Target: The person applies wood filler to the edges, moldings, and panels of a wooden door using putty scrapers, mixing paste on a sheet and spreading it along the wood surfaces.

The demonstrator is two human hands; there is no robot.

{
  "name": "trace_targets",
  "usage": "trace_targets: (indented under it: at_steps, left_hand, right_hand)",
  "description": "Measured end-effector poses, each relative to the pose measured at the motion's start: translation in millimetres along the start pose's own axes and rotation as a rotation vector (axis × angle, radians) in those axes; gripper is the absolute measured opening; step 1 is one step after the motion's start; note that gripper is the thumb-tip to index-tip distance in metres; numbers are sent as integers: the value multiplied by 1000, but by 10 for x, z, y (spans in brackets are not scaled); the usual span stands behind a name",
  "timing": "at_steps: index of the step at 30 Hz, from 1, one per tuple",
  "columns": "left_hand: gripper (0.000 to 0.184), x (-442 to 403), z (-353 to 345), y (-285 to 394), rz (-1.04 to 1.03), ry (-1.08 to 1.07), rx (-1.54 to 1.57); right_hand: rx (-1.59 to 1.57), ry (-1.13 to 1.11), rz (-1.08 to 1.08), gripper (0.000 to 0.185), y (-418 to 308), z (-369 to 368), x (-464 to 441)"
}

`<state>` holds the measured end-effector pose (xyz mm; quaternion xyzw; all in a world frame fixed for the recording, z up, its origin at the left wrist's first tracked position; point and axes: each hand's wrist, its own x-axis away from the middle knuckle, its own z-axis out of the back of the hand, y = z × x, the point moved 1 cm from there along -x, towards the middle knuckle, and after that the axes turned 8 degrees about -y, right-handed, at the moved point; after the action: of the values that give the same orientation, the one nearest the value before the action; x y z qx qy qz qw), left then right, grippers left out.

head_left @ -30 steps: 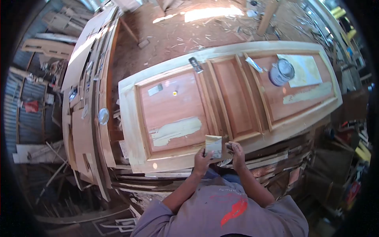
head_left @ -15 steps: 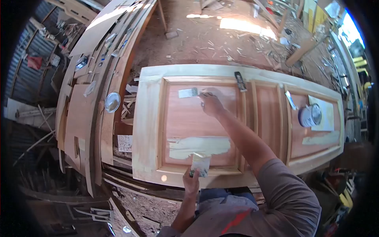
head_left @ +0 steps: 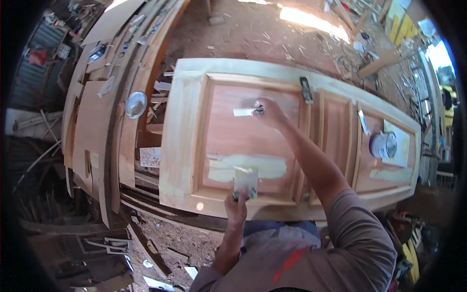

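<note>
A paneled wooden door (head_left: pixel 187 141) lies flat in front of me. My right hand (head_left: pixel 270 113) is closed around a putty knife (head_left: pixel 243 112), its pale blade pointing left over the upper part of the large panel. My left hand (head_left: pixel 237 205) grips a second, wider putty knife (head_left: pixel 245 178) near the door's near edge. That blade points away from me and carries a little cream filler (head_left: pixel 246 170) at its tip. Behind it, a broad uneven smear of cream filler (head_left: pixel 272 167) covers the lower part of the panel.
An open can (head_left: pixel 383 144) stands on a pale sheet on the right panel, with another scraper (head_left: pixel 363 121) close by. A dark narrow tool (head_left: pixel 306 90) rests on the far rail. Left of the door are stacked boards (head_left: pixel 92 131) and a round lid (head_left: pixel 136 104). Scraps litter the dirt floor.
My view has shifted, so the door sits higher in it. My right hand has moved slightly toward me and right over the panel, its wrist turned. My left hand still holds its knife.
</note>
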<state>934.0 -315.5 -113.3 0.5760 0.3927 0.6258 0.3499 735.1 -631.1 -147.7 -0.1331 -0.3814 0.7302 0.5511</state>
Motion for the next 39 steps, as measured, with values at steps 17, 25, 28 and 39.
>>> trace_targets:
  at_steps: [17,25,28,39]
  left_hand:
    - [28,1095,-1828,816,-737,-229,-330]
    - [32,1597,-2290,950,-1170,-369,-633]
    - [36,1623,-2378,994,-1192,-471,-699]
    - [37,1323,-2498,651,-906,-776,-622]
  right_hand:
    - [-1307,544,-243,14,-500,1071,4700]
    - [-1546,634,-106,23,-391,1168,5539]
    - [-1645,654,-85,24,-412,1175,5796]
    - [-1648,1084,-109,33,53,982,6357]
